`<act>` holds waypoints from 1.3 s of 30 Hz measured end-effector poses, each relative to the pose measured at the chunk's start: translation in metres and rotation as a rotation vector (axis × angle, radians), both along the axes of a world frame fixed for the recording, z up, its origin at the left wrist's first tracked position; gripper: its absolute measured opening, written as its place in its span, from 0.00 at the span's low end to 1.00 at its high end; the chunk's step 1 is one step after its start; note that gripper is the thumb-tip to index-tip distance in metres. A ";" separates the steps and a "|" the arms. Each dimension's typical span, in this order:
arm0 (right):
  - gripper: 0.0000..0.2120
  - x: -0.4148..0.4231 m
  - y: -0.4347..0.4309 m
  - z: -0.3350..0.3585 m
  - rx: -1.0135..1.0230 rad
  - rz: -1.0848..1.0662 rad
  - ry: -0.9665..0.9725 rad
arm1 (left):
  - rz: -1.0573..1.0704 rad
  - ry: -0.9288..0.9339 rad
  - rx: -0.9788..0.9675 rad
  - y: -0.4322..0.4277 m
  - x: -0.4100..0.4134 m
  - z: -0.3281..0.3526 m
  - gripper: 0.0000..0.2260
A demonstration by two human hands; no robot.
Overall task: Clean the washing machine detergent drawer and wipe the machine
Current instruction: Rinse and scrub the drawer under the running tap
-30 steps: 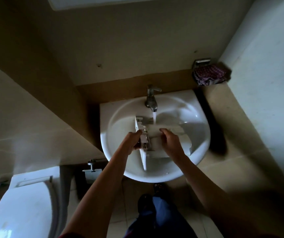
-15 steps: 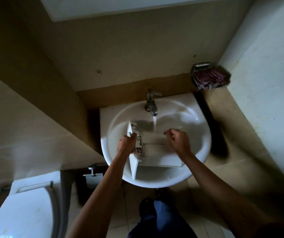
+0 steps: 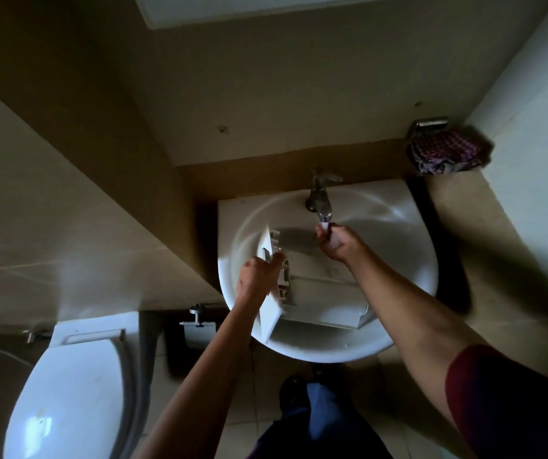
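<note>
The left hand (image 3: 257, 276) grips the front end of the white detergent drawer (image 3: 319, 303), which lies in the sink (image 3: 382, 226). The right hand (image 3: 339, 243), fingers curled, sits right under the tap (image 3: 320, 197), and water (image 3: 325, 224) runs onto it.

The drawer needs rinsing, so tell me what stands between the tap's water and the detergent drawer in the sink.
The right hand sits directly under the tap, catching the water before it reaches the detergent drawer lying in the sink. The left hand grips the drawer's front panel, clear of the stream. Nothing else intervenes.
</note>
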State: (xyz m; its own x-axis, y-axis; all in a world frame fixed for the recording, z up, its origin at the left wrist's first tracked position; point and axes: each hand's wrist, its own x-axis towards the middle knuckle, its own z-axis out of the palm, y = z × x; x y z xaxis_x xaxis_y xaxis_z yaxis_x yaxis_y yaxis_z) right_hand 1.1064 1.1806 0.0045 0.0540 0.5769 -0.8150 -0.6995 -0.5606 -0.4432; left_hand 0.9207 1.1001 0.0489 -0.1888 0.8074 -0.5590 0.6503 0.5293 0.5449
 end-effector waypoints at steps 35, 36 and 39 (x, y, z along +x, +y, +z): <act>0.08 0.013 -0.011 0.012 0.097 0.060 -0.153 | -0.003 -0.060 -0.096 -0.005 0.000 0.025 0.16; 0.08 0.010 -0.007 0.011 0.067 0.024 -0.095 | 0.036 -0.100 -0.105 -0.006 0.000 0.026 0.15; 0.12 0.004 0.000 0.005 -0.032 0.023 -0.101 | 0.060 -0.128 -0.115 -0.006 0.000 0.022 0.21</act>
